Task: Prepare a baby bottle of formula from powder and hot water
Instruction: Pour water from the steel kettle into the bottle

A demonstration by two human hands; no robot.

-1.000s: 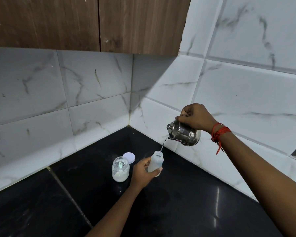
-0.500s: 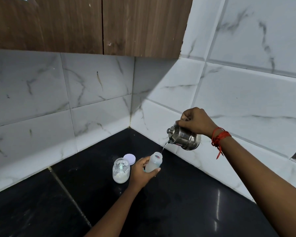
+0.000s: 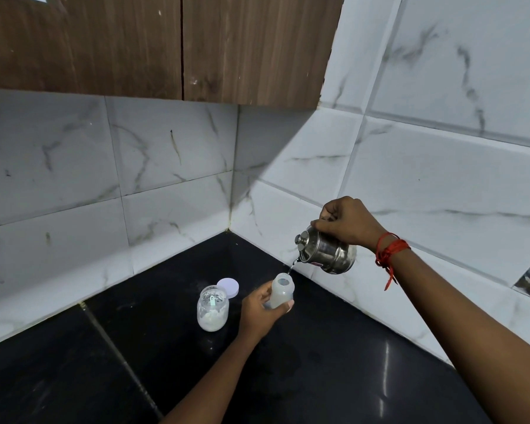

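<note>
Baby bottle, translucent and without its teat, is held a little above the black countertop near the corner of the marble-tiled wall. Its open mouth points up, tilted slightly toward one o'clock, and pale cloudy liquid shows in its lower part; how high that level reaches cannot be told exactly. The left hand is wrapped around the bottle's body from seven o'clock, fingers curled closed on it with the thumb tip showing at the bottle's lower right.

At two o'clock from the bottle, the right hand is clenched over the top of a small stainless steel kettle, gripping it from above; the handle itself is hidden under the fist. The kettle is tipped so that its lid knob faces nine o'clock, and a thin stream of water runs from its spout down to the rim of the bottle's mouth. A red thread bracelet circles the right wrist, one end dangling.

At nine o'clock from the bottle stands a clear glass jar, open, with white powder filling its lower third and a scoop standing inside. Its pale round lid lies flat on the counter just behind the jar, at one o'clock from it. Brown wooden cabinets hang above the wall tiles.
</note>
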